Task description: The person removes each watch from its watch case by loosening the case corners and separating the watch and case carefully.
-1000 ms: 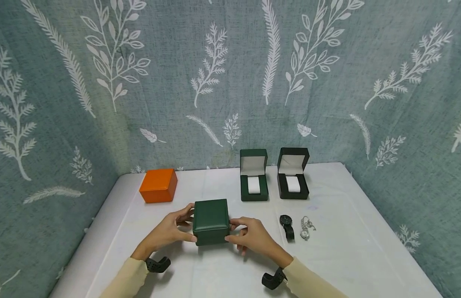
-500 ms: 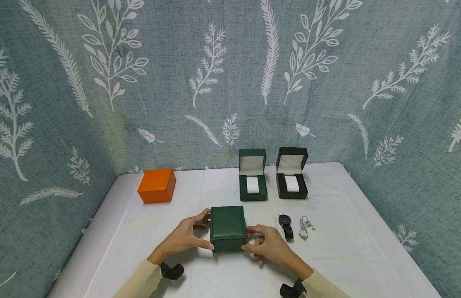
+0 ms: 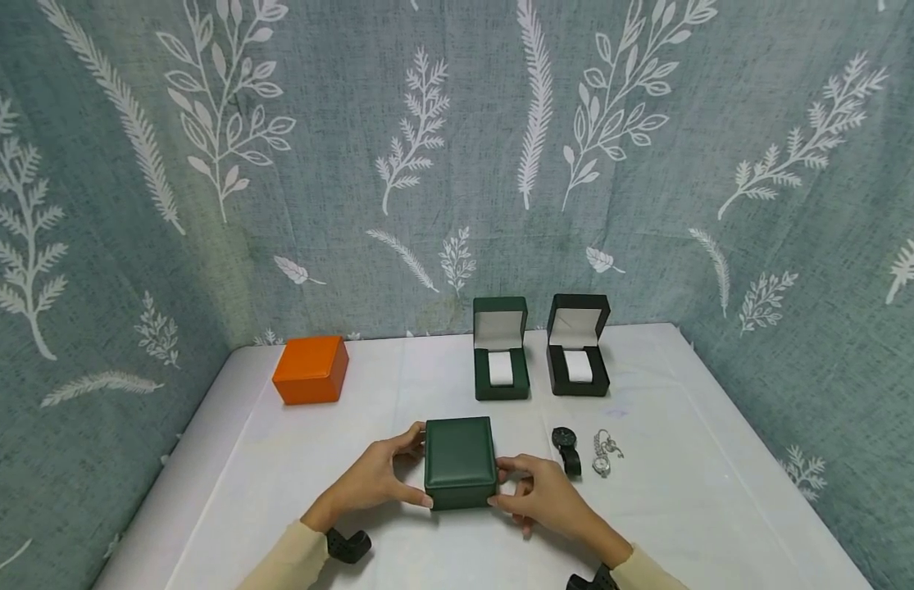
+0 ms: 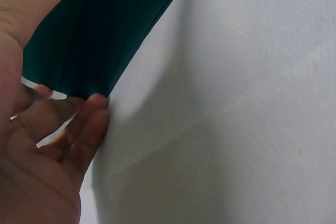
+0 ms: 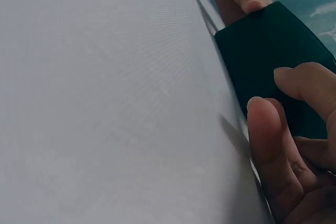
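Note:
A closed dark green watch box (image 3: 460,457) sits on the white table between both hands. My left hand (image 3: 379,478) holds its left side, thumb at the front corner and fingers toward the back. From the right, my right hand (image 3: 551,496) grips the other side, its thumb at the front right corner. In the left wrist view, the fingertips (image 4: 96,103) touch the lower edge of the green box (image 4: 118,24). The right wrist view has the thumb against the box (image 5: 262,40), with other fingers curled beside it. The inside of the box is hidden.
An orange box (image 3: 311,370) stands closed at the back left. At the back, a green watch box (image 3: 501,392) and a black one (image 3: 579,387) have raised lids and white cushions. A black watch (image 3: 567,450) and a silver watch (image 3: 602,455) lie right of the right hand.
Both hands have moved the closed green box to the right and toward the person. The last half second shows only a small shift. The other boxes and watches stay in place.

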`<state>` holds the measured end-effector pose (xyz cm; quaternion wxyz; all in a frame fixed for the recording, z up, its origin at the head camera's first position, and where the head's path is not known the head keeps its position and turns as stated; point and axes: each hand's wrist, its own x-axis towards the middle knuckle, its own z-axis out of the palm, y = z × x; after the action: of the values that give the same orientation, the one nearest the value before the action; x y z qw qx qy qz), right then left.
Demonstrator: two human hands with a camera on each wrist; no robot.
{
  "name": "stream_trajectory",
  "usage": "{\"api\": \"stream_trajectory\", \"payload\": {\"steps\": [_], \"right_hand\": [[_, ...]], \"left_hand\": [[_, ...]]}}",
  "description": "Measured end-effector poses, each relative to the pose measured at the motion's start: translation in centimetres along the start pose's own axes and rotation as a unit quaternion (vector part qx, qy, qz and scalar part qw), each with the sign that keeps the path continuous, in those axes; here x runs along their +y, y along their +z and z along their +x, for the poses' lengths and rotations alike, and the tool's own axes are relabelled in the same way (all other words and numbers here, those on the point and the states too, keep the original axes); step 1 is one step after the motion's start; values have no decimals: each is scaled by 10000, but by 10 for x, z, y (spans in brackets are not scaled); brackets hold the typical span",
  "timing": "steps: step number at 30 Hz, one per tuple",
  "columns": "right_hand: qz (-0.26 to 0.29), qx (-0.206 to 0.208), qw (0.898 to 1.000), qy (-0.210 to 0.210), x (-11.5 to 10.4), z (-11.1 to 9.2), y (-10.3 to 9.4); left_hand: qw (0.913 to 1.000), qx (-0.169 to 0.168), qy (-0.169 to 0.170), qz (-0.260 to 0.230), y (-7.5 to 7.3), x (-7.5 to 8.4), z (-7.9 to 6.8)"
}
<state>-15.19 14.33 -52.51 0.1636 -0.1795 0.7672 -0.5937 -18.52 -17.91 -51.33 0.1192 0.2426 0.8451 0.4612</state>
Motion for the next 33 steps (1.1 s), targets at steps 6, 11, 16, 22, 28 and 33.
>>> {"api": "stream_trajectory", "payload": {"steps": [6, 11, 16, 22, 28, 33], "right_hand": [[31, -173, 9998, 95, 2, -2, -5], [-273, -159, 9995, -47, 0, 2, -9], [-354, -499, 9977, -289, -5, 10, -12], [-413, -804, 9948, -465, -9, 19, -17], [-697, -897, 9912, -676, -10, 24, -20], [-1321, -694, 9835, -1023, -11, 28, -20]], "left_hand": [[9997, -39, 14, 261, 3, 1, -1], [9987, -63, 39, 507, 3, 1, -2], [9981, -84, 38, 601, 1, 2, -1], [9979, -92, -35, 648, 0, 1, -3], [9965, -108, 111, 826, 3, 0, -1], [9953, -86, 119, 956, 4, 1, 1]]}}
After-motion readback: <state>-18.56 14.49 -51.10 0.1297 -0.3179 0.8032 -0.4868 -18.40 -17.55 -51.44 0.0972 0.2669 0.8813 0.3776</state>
